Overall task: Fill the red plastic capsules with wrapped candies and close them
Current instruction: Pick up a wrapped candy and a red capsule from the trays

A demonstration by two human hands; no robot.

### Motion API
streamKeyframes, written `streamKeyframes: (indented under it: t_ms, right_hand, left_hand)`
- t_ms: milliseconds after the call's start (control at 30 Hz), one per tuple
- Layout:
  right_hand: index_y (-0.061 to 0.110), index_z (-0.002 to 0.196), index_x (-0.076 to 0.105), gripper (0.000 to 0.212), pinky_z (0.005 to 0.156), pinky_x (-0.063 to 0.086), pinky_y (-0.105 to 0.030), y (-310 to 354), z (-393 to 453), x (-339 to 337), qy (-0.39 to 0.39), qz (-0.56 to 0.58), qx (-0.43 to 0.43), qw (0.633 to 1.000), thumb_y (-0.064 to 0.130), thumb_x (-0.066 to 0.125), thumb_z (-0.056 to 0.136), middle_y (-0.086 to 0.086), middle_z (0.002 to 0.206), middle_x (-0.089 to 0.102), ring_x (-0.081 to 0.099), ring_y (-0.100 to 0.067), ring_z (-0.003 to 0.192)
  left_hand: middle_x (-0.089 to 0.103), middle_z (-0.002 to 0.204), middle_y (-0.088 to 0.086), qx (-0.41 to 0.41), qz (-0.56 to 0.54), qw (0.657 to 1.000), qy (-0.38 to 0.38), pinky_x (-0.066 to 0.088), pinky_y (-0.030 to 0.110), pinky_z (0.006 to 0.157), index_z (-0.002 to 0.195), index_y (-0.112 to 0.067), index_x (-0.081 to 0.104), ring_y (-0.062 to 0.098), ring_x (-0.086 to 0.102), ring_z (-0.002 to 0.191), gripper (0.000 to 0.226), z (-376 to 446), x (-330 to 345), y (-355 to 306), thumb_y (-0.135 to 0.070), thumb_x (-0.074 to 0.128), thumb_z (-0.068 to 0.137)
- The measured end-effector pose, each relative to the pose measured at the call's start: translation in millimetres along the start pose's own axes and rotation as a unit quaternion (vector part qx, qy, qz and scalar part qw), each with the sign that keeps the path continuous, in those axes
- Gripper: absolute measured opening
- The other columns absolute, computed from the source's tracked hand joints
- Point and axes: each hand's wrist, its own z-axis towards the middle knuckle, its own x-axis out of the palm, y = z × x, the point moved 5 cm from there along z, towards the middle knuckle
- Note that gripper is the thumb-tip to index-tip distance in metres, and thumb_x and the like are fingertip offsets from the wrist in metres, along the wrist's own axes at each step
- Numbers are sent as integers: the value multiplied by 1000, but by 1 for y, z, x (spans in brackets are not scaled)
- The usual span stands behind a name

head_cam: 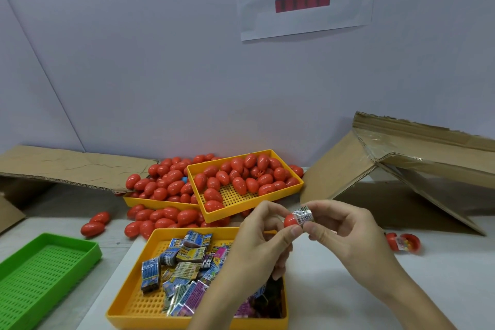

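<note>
So, head view: my left hand pinches a red capsule up over the candy tray, open end toward the right hand, whose grip is clamped on a wrapped candy touching the capsule's mouth, I'd guess for stuffing. Spare capsules fill the far tray on the desk.

Two bare forearms enter from about five and six o'clock, with no sleeves, gloves, rings or watch on the parts in view. The left hand and right hand have short, unpainted fingernails.
</note>
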Motion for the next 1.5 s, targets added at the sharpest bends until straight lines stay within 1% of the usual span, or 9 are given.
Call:
streamKeyframes:
  t_ms: [133,267,700,900,1000,1133,1267,1400,1500]
  right_hand:
    - [30,109,70,44,77,59,-29,-4,1,-1,7,8,16,1000,37,76,66,3,103,74,69,-14,99]
    - [29,111,70,44,73,58,-27,-6,1,0,23,33,32,999,34,76,68,0,106,73,69,-16,101]
    - [28,114,67,54,75,58,-27,2,0,2,12,16,7,1000,41,78,63,1,100,75,71,-16,96]
    - [29,112,67,49,82,58,-30,3,0,2,0,11,-1,1000,32,78,65,5,103,75,69,-13,100]
    - [27,110,68,46,77,58,-23,6,-1,1,1,22,-13,1000,28,77,65,6,101,75,70,-13,98]
    - [26,107,69,42,75,55,-17,10,-1,0,-9,17,-33,999,26,77,65,7,97,75,70,-10,95]
    - [29,108,69,43,78,56,-20,10,-1,-1,-20,3,-40,999,32,77,66,9,97,75,70,-10,96]
    - [26,112,67,47,76,57,-21,12,-2,3,1,16,-46,999,27,79,66,5,99,76,71,-15,96]
    - [26,113,66,48,75,57,-21,14,-2,3,-1,15,-57,998,21,78,67,1,98,76,71,-18,93]
  left_hand:
    - [57,61,0,22,25,999,-6,38,24,38,101,-14,53,14,45,41,36,0,-2,-2,-39,68,81]
    - [57,60,-1,30,27,999,-5,39,24,37,101,-14,53,13,45,41,35,-1,-2,-1,-39,67,82]
    - [56,64,4,21,-54,998,-3,38,23,37,96,-16,56,16,47,44,25,1,0,2,-36,68,85]
    - [58,64,1,68,22,997,-39,41,27,40,95,-26,56,14,47,41,18,1,-3,-1,-36,67,85]
    - [59,66,2,89,39,994,-44,42,28,42,94,-29,58,15,47,42,14,0,-4,-4,-35,68,85]
    - [63,71,9,94,61,993,-40,43,28,43,96,-27,59,16,49,45,18,0,-3,-5,-38,68,84]
    - [67,73,8,88,67,993,-43,44,28,44,98,-21,58,12,52,45,26,0,-3,-6,-41,66,82]
    - [68,69,10,58,-26,997,-46,45,27,41,99,-7,57,16,50,44,31,1,-1,-3,-36,59,88]
    - [68,70,13,31,-77,996,-41,44,24,40,100,-4,58,14,51,46,34,2,0,0,-36,56,90]
